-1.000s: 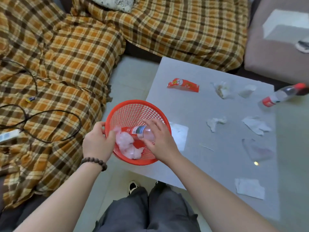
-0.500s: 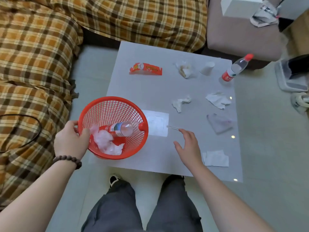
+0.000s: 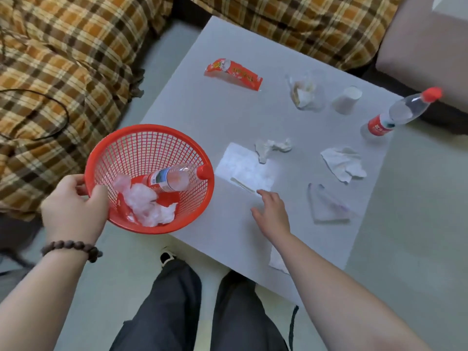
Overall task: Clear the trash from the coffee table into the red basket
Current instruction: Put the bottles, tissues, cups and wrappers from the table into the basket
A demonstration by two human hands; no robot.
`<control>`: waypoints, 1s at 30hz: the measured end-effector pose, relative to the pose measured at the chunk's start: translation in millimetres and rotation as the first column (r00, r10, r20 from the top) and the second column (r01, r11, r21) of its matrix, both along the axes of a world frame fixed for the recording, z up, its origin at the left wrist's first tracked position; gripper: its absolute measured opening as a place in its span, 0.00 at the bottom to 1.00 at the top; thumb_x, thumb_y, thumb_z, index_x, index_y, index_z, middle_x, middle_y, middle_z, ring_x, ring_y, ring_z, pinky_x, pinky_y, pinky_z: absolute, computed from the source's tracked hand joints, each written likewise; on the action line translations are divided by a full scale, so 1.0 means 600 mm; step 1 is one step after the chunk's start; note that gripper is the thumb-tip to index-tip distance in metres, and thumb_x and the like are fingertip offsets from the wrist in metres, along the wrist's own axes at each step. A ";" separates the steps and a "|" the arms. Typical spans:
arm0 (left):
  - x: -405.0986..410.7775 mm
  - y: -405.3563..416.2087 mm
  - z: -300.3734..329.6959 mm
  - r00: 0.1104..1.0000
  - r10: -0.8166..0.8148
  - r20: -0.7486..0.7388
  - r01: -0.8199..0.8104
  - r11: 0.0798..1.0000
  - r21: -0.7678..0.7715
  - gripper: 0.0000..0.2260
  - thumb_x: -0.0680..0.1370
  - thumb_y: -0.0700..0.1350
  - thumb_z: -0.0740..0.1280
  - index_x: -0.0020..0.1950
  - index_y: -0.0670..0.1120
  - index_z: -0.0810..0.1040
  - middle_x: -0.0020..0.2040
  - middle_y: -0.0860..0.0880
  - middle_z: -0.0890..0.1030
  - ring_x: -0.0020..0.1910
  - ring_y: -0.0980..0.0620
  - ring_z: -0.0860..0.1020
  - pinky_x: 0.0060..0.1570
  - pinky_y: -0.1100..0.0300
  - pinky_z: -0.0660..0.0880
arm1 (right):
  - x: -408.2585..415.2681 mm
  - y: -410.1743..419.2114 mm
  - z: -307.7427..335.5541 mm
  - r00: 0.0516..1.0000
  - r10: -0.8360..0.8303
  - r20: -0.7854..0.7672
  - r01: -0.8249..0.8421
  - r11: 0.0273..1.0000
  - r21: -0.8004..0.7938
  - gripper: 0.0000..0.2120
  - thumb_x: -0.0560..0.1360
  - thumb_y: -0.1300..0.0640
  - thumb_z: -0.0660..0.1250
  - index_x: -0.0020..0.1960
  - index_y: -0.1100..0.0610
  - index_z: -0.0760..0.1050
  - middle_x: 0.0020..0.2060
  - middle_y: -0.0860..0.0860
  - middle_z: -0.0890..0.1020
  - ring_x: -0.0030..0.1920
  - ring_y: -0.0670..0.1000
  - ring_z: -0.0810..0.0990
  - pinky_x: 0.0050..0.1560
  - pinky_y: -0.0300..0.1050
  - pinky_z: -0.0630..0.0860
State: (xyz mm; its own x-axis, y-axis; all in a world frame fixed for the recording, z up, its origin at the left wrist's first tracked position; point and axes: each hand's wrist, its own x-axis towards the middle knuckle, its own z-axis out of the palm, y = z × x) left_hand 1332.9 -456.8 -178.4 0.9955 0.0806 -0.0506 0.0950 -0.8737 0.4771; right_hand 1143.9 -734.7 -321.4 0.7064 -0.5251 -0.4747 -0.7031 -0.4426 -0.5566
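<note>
My left hand [image 3: 73, 211] grips the rim of the red basket [image 3: 141, 138] at the grey coffee table's [image 3: 202, 110] near-left corner. Inside lie a plastic bottle [image 3: 172, 178] and crumpled white wrappers [image 3: 149, 206]. My right hand [image 3: 272, 214] hovers open over the table, fingertips close to a thin stick [image 3: 241, 184] lying on a flat white sheet [image 3: 243, 165]. Farther out lie a crumpled tissue [image 3: 272, 148], a second tissue [image 3: 343, 164], a clear bag [image 3: 326, 206], a red snack wrapper [image 3: 234, 73], a clear wrapper [image 3: 304, 93], a paper cup [image 3: 345, 100] and an upright bottle [image 3: 400, 114].
A plaid-covered sofa [image 3: 63, 59] wraps around the table's left and far sides, with a black cable [image 3: 50, 133] on it. A beige seat [image 3: 425, 46] stands at the far right. Another white paper [image 3: 277, 262] lies near the table's front edge under my right forearm. My legs are below.
My right hand let go of the bottle in the basket, drew out to the right, and now reaches forward to the stick on the white sheet. The left hand stays on the basket.
</note>
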 end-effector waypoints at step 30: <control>-0.166 -0.008 -0.004 0.994 0.081 0.080 -0.080 0.997 -0.008 0.06 0.74 0.50 0.65 0.47 0.49 0.77 0.33 0.53 0.76 0.34 0.46 0.78 0.33 0.56 0.72 | 0.126 0.083 0.158 0.758 0.082 0.647 -0.078 0.996 -0.035 0.06 0.72 0.67 0.65 0.43 0.58 0.77 0.39 0.47 0.76 0.44 0.50 0.73 0.44 0.36 0.66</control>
State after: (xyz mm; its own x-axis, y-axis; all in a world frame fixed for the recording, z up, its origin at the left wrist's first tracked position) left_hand 1233.2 -461.4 -180.6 0.9866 0.1606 0.0284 0.1262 -0.8623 0.4903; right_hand 1219.4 -684.8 -226.8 0.8837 -0.4540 0.1141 -0.1380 -0.4854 -0.8633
